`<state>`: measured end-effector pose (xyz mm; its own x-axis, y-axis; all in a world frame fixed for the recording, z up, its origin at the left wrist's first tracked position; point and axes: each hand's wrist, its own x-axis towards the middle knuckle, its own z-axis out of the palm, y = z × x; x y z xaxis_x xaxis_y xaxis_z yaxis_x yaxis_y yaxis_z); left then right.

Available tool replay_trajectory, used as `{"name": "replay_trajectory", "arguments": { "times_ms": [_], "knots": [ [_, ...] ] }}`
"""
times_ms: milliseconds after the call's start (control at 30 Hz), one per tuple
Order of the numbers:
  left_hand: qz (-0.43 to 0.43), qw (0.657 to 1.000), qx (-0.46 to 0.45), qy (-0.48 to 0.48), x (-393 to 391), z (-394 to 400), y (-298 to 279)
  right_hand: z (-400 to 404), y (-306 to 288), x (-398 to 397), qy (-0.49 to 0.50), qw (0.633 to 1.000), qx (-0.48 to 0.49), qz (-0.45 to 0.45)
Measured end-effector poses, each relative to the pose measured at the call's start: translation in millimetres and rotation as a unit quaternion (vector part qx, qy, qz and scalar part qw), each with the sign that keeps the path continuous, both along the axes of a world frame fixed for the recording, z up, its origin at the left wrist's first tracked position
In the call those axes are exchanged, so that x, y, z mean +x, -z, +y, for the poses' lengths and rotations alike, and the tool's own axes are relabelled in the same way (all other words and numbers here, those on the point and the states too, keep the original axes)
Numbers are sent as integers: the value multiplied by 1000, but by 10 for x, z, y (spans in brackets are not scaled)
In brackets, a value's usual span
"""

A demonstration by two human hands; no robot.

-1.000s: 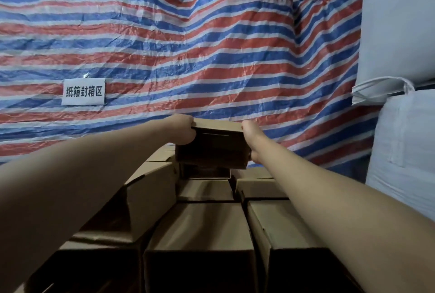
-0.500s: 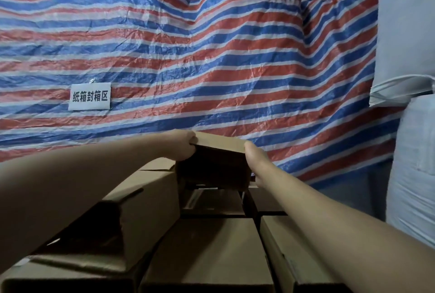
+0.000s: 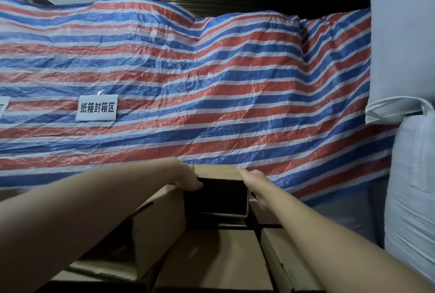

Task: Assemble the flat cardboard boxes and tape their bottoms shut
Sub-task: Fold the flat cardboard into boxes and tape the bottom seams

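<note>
Nearest the camera, assembled cardboard boxes (image 3: 211, 262) lie side by side in a packed pile, with one long box (image 3: 157, 224) tilted up on the left, resting against its neighbours. Beyond them both arms reach out to a small open box (image 3: 219, 189) at the far end of the pile, its dark open side facing the camera. The left hand (image 3: 188, 178) grips its top left edge with the thumb curled underneath, and the right hand (image 3: 255, 185) presses flat along its right wall, fingers fairly straight. Behind hangs a striped tarp (image 3: 211, 81) carrying a white sign (image 3: 97, 108), with white sacks (image 3: 414, 186) to the right. The likeliest trouble is the box slipping: the hold is at full reach and only on thin edges, so a squeeze could buckle the walls or fold the box flat again. Setting it down carelessly could also nudge the tilted box, which looks ready to slide off the pile.
</note>
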<state>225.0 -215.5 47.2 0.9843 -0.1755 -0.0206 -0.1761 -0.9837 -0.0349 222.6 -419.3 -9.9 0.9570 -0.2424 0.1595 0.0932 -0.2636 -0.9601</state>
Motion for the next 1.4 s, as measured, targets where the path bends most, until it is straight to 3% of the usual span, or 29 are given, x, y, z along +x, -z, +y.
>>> {"name": "replay_trajectory", "arguments": {
  "times_ms": [100,200,400,633,700,800,900,1233,1333,1400],
  "knots": [
    [14,1000,0,-1,-75,10,15,13,21,-109,-17,995,-95,17],
    [-3,999,29,-16,-173,85,53,36,62,-193,47,981,-189,3],
    [-59,998,-6,4,-565,296,-65,107,-114,-653,89,975,-205,-21],
    [-226,970,-74,40,-1295,733,-157,333,-359,-1353,71,968,-228,-73],
    [-287,947,-131,55,-1549,882,-60,438,-333,-1575,66,965,-237,-90],
    [-400,872,-270,79,-1963,1100,278,593,-200,-1869,70,962,-228,-135],
    [-459,825,-318,89,-2325,1336,707,759,0,-2144,69,964,-200,-159],
    [-469,827,-310,5,-2444,2089,1174,1134,134,-2677,1,964,-200,-173],
    [-447,854,-262,-44,-2314,2317,1417,1173,155,-2716,-10,962,-207,-175],
    [-383,893,-219,-87,-2203,2453,1674,1190,223,-2703,-17,960,-221,-170]
  ]
}}
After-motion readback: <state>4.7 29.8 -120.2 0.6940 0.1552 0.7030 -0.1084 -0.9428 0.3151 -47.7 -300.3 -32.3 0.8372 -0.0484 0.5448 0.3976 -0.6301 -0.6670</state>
